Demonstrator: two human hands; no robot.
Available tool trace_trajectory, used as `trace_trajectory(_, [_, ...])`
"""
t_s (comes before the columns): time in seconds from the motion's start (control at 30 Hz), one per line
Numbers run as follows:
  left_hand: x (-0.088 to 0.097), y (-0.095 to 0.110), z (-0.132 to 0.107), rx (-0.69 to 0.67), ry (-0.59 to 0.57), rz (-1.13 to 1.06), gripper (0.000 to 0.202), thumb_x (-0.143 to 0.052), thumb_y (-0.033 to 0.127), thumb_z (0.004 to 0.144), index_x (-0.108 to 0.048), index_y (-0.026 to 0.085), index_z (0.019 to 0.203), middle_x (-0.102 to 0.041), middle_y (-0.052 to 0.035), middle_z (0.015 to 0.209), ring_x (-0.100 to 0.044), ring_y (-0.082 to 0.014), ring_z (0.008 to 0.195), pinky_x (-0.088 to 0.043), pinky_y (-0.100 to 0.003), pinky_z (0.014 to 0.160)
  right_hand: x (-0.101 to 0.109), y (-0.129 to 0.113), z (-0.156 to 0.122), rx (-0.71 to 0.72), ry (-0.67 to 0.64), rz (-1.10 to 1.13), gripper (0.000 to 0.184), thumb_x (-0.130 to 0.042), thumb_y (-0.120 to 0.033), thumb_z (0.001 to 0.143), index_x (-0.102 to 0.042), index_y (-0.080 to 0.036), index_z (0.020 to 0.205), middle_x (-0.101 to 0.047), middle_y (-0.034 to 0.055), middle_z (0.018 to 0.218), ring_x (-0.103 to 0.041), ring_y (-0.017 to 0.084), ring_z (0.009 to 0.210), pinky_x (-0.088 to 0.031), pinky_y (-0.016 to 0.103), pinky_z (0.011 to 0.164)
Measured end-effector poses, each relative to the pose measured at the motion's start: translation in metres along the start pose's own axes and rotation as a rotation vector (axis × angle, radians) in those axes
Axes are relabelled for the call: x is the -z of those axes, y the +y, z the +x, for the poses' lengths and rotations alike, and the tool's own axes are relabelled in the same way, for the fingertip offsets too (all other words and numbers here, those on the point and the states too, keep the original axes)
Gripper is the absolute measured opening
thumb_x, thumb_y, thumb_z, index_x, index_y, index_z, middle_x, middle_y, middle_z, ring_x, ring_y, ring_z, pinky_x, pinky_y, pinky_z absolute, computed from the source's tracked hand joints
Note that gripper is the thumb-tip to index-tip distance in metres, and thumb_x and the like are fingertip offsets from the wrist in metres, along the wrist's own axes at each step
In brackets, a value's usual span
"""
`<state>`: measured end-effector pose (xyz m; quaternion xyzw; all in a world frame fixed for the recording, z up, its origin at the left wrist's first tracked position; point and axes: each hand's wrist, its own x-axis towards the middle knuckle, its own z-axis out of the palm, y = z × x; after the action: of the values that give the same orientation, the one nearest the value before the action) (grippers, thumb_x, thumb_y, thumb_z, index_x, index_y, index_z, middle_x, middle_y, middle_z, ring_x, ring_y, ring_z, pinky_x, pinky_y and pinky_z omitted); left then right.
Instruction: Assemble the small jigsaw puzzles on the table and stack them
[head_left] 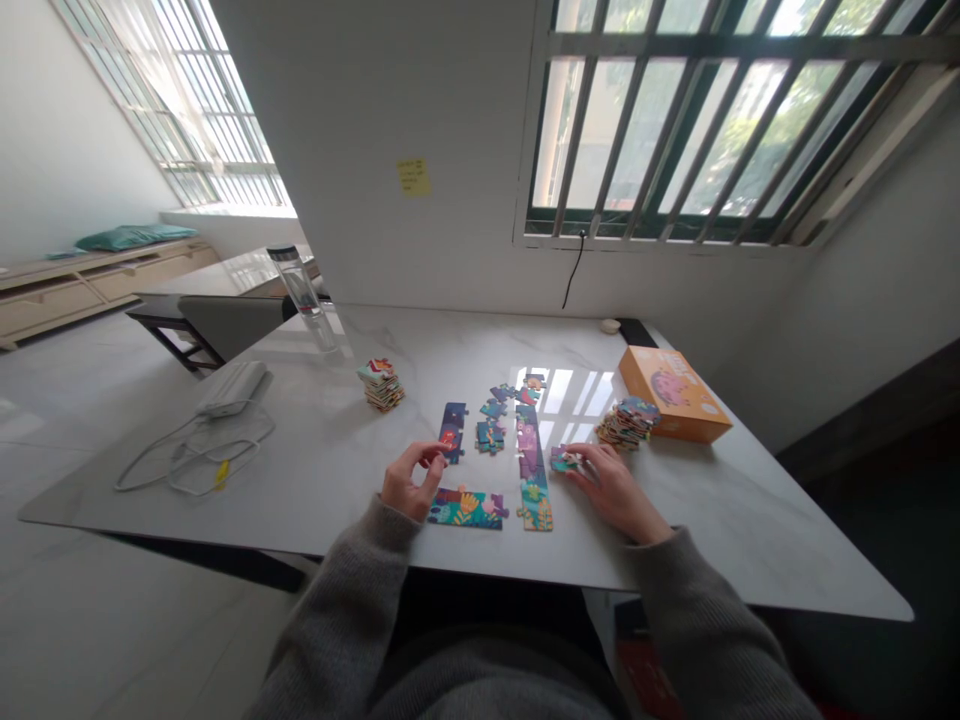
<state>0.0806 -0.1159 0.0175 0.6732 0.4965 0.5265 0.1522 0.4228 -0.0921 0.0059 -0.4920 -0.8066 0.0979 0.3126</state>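
Observation:
My right hand [619, 492] has its thumb and fingers on a small jigsaw puzzle piece [564, 460], just right of a tall joined strip of pieces [529, 450]. My left hand [409, 482] is closed, thumb against fingertips, at the lower left edge of a short purple strip [453, 425]; what is between the fingertips, if anything, is hidden. Below lies a joined bottom row [469, 508] with plants on it, apart from the tall strip. Between the strips sit a small blue joined block [490, 437] and several loose blue pieces [495, 405].
A stack of puzzle pieces [381, 385] stands left, and a heap of pieces [628, 424] leans near an orange box [671, 393] on the right. A white device [234, 388] with looped cable [180, 470] and a clear bottle [296, 282] are on the left side.

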Motion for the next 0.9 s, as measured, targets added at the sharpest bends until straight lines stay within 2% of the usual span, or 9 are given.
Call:
trace_trajectory(0.2, [0.001, -0.004, -0.002, -0.04, -0.039, 0.048, 0.018, -0.055, 0.025, 0.091, -0.07, 0.019, 0.099, -0.071, -0.003, 0.08, -0.063, -0.0167, 0.072, -0.052, -0.031, 0.072, -0.002, 0.01, -0.005, -0.01, 0.001, -0.112, 0.018, -0.054, -0.028, 0.095, -0.063, -0.025, 0.111, -0.069, 0.0078, 0.121, -0.058, 0.03, 0.109, -0.046, 0.048, 0.096])
trace_trajectory(0.33, [-0.004, -0.006, 0.004, -0.099, -0.139, 0.077, 0.017, -0.058, 0.024, 0.089, -0.069, 0.02, 0.1, -0.071, -0.0037, 0.083, -0.065, -0.0174, 0.074, -0.052, -0.031, 0.072, -0.004, 0.01, -0.005, -0.012, -0.002, -0.15, 0.017, -0.054, -0.029, 0.095, -0.064, -0.026, 0.109, -0.069, 0.0076, 0.122, -0.057, 0.031, 0.11, -0.044, 0.048, 0.094])
trace_trajectory(0.5, [-0.01, -0.002, 0.022, -0.208, -0.305, 0.148, 0.017, -0.06, 0.022, 0.087, -0.067, 0.022, 0.102, -0.072, -0.0036, 0.085, -0.066, -0.0199, 0.08, -0.051, -0.036, 0.08, -0.004, 0.007, -0.005, -0.034, -0.018, -0.163, 0.016, -0.052, -0.029, 0.096, -0.063, -0.026, 0.108, -0.068, 0.0072, 0.123, -0.055, 0.031, 0.111, -0.042, 0.048, 0.094])
trace_trajectory(0.6, [-0.018, -0.004, 0.042, -0.247, -0.377, 0.214, 0.017, -0.06, 0.022, 0.087, -0.067, 0.022, 0.103, -0.071, -0.0038, 0.086, -0.065, -0.0213, 0.083, -0.05, -0.037, 0.082, -0.003, 0.004, -0.005, -0.044, -0.034, -0.169, 0.016, -0.051, -0.028, 0.096, -0.064, -0.026, 0.106, -0.067, 0.0071, 0.123, -0.054, 0.031, 0.111, -0.041, 0.049, 0.095])
trace_trajectory(0.7, [-0.03, -0.014, 0.072, -0.273, -0.446, 0.298, 0.017, -0.061, 0.018, 0.085, -0.068, 0.022, 0.1, -0.07, -0.0043, 0.087, -0.063, -0.0223, 0.085, -0.049, -0.037, 0.082, -0.003, 0.002, -0.005, -0.037, -0.027, -0.189, 0.017, -0.051, -0.027, 0.095, -0.064, -0.025, 0.106, -0.067, 0.0078, 0.122, -0.055, 0.03, 0.111, -0.041, 0.047, 0.094])
trace_trajectory(0.8, [-0.046, -0.026, 0.107, -0.289, -0.56, 0.439, 0.02, -0.062, 0.013, 0.082, -0.068, 0.022, 0.099, -0.071, -0.0068, 0.102, -0.062, -0.0249, 0.098, -0.048, -0.039, 0.09, -0.003, 0.0, -0.005, -0.031, -0.013, -0.208, 0.018, -0.051, -0.026, 0.095, -0.064, -0.026, 0.108, -0.067, 0.0081, 0.122, -0.055, 0.03, 0.11, -0.042, 0.047, 0.093])
trace_trajectory(0.9, [-0.066, -0.036, 0.133, -0.305, -0.703, 0.556, 0.032, -0.063, 0.008, 0.079, -0.067, 0.022, 0.107, -0.068, -0.0078, 0.12, -0.057, -0.0259, 0.112, -0.046, -0.038, 0.094, -0.004, 0.0, -0.005, -0.027, -0.013, -0.205, 0.018, -0.051, -0.026, 0.095, -0.064, -0.025, 0.108, -0.067, 0.0083, 0.122, -0.055, 0.03, 0.11, -0.041, 0.048, 0.094])
